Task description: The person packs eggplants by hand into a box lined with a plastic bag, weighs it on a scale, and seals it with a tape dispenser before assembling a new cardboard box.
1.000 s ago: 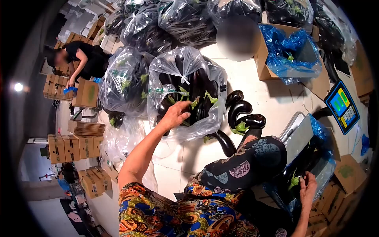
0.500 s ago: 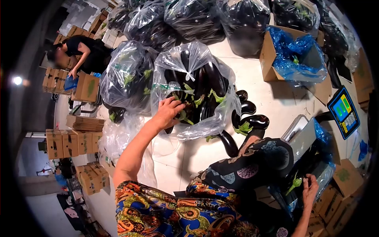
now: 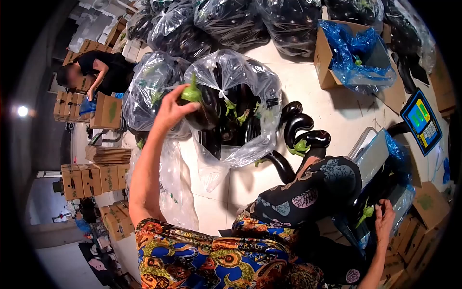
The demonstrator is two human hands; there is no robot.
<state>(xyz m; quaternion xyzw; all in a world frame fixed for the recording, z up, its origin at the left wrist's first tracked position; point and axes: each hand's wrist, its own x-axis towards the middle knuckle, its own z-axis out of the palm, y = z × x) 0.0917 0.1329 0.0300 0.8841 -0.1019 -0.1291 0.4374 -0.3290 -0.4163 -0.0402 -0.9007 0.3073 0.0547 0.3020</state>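
My left hand [image 3: 169,108] is closed around the green stem end of a large dark eggplant [image 3: 204,113], lifted at the left side of an open clear plastic bag [image 3: 250,156]. More eggplants with green caps fill that bag. My right hand [image 3: 384,221], low on the right, has its fingers curled beside the green stem of another eggplant [image 3: 366,213]. That eggplant lies in a box lined with blue plastic [image 3: 403,200]; its dark body is mostly hidden in shadow.
Several loose eggplants [image 3: 298,126] lie on the floor right of the bag. A scale display [image 3: 421,121] stands at right, below a blue-lined carton [image 3: 327,65]. Full bags [image 3: 231,24] line the back. A co-worker [image 3: 103,67] bends over a carton at left.
My left hand has moved up and left from inside the bag, raising an eggplant by its stem end. My right hand stays at the lined box. The view has shifted slightly.
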